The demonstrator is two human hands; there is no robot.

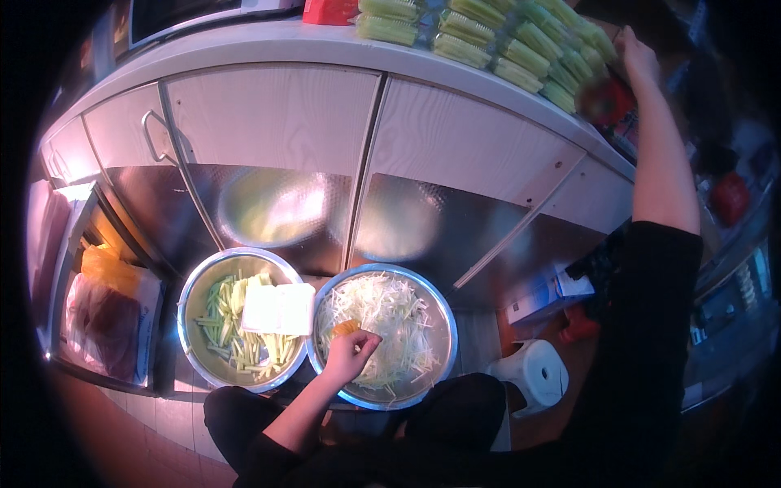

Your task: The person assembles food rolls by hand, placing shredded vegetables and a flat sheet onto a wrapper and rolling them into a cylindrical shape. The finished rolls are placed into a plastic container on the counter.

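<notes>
My left hand (351, 358) is closed over the near left part of a metal bowl (449, 358) of pale shredded vegetable (390, 313). A small orange-yellow thing (346, 328) shows at its fingers; its kind is unclear. Left of it, a second metal bowl (189, 342) holds green vegetable sticks (264, 350). A white tray (278, 309) lies on those sticks, reaching the bowl's right rim. Stretched far up to the right, my right hand (641, 61) is beside the stacked packs of pale green sticks (541, 45) on the counter. Its fingers are mostly hidden.
The pale counter (268, 49) curves across the top, with cabinet doors (268, 114) below. A red item (329, 11) sits at its back. A shelf with bagged goods (102, 317) stands left. To the right are a white stool (537, 378) and a carton (549, 297).
</notes>
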